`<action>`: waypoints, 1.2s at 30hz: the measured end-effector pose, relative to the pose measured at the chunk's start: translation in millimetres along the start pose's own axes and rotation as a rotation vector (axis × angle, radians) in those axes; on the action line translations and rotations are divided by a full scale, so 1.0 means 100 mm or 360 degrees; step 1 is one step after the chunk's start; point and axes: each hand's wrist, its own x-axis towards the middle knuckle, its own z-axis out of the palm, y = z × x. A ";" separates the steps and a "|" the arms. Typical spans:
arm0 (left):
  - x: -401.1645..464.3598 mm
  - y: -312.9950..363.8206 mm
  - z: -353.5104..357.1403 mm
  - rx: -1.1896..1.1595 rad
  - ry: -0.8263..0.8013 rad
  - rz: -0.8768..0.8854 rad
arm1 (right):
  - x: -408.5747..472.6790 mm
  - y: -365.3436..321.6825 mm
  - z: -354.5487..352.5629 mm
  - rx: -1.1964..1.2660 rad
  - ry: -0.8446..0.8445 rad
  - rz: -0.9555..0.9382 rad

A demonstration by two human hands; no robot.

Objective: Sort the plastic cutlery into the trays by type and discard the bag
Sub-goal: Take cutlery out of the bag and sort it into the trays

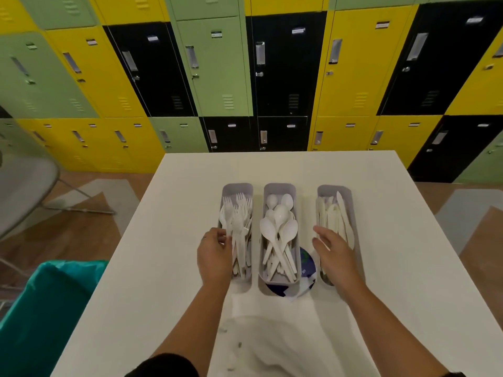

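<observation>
Three trays sit side by side on the tabletop [168,213]. The left tray [236,188] holds forks [239,213], the middle tray [279,187] holds spoons [280,227], and the right tray [333,189] holds knives [334,213]. A bag [309,261] lies between the middle and right trays. A bin [49,300] stands left of the tabletop, and lockers [217,66] stand behind it.

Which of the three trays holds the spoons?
The middle tray, between the fork tray and the knife tray; it alone holds round-bowled spoons.

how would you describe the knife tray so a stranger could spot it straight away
On the white table three grey trays stand side by side. The knife tray is the rightmost, by the right hand; it alone holds flat blades, not forks or spoons.
</observation>
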 end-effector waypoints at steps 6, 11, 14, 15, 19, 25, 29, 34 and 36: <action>-0.07 -0.07 -0.11 0.0218 -0.0144 0.0371 | -0.46 -0.06 0.12 0.0079 -0.0082 -0.0051; -0.40 -0.03 -0.32 0.0214 -0.0273 0.0835 | -0.90 -0.06 0.25 0.0009 -0.0337 -0.0076; -0.64 -0.10 -0.47 0.0257 -0.0563 0.1037 | -1.17 -0.02 0.34 -0.0099 -0.0446 -0.0069; -0.71 -0.12 -0.51 0.0291 -0.0720 0.1062 | -1.25 0.00 0.36 -0.0146 -0.0474 -0.0062; -0.98 -0.27 -0.65 0.0586 -0.1155 0.1133 | -1.54 0.15 0.48 -0.0508 -0.0668 -0.0123; -1.25 -0.75 -0.76 0.0786 -0.1382 0.1207 | -1.77 0.53 0.62 -0.0980 -0.0674 -0.0332; -1.31 -0.89 -0.81 0.0785 -0.1437 0.1098 | -1.82 0.55 0.65 -0.0790 -0.0366 -0.0247; -1.32 -0.88 -0.81 0.0614 -0.1343 0.0901 | -1.84 0.57 0.63 -0.1117 -0.0444 -0.0230; -1.31 -0.90 -0.79 0.0736 -0.1400 0.0945 | -1.86 0.56 0.63 -0.1392 -0.0497 -0.0213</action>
